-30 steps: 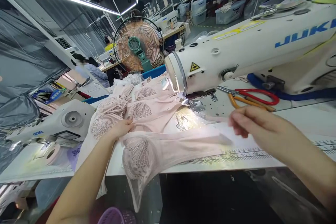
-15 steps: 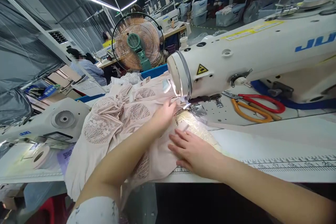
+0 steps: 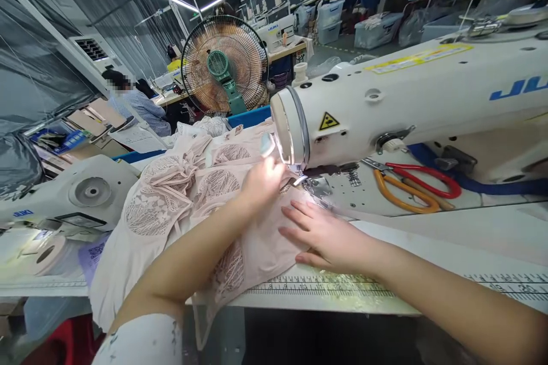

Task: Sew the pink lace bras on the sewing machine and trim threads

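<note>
Pale pink fabric of a lace-trimmed garment [image 3: 268, 251] lies spread in front of the sewing machine head [image 3: 295, 125]. My left hand [image 3: 263, 179] is closed on this cloth, just left of the presser foot [image 3: 299, 178]; its fingertips are partly blurred by glare. Flat on the same cloth, to the right and nearer the table edge, rests my right hand [image 3: 331, 236] with its fingers spread. The needle point and the seam under the foot are too small to make out.
Scissors [image 3: 411, 188] with red and orange handles lie on the machine bed at right. More lace garments [image 3: 158, 205] are heaped at left, beside a second sewing machine [image 3: 98, 191]. A printed ruler [image 3: 492, 284] runs along the table's front edge. Behind stands a large fan [image 3: 225, 65].
The cloth by the presser foot has shifted and now covers where a yellowish patch showed. My left hand is slightly further left and lower; my right hand stays flat, slightly further right.
</note>
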